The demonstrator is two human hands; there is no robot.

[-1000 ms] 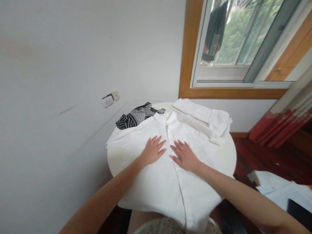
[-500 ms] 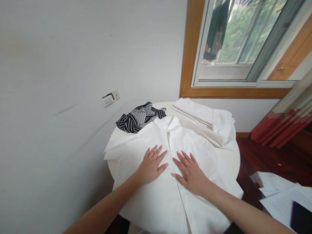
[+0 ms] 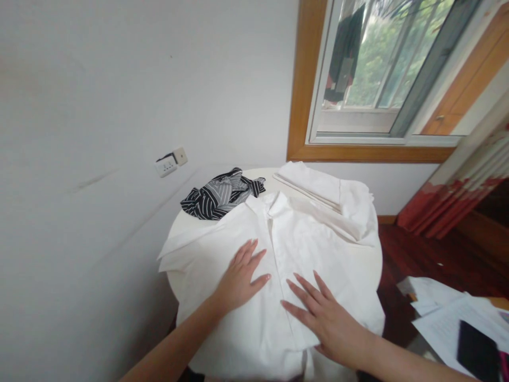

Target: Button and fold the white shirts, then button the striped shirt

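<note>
A white collared shirt (image 3: 254, 329) lies spread out over the round table, its collar at the far side and its front opening running down the middle. On its left half my left hand (image 3: 240, 278) rests palm down, fingers stretched out. Lower on the right half, beside the front opening, my right hand (image 3: 324, 318) lies with its fingers spread. Below that hand the placket's lower edge sits slightly raised, with folds in the cloth under it. Neither hand grips the fabric.
Beyond the collar lies a crumpled black-and-white striped cloth (image 3: 217, 193). Folded white clothing (image 3: 318, 185) rests at the table's (image 3: 371, 260) back right. At lower right are papers (image 3: 441, 318) and a dark flat object (image 3: 477, 350). A wall stands close on the left.
My right hand has slid down the shirt toward me, and the cloth near the bottom has drawn up into folds. My left hand has shifted slightly. The whole view has swung a little right.
</note>
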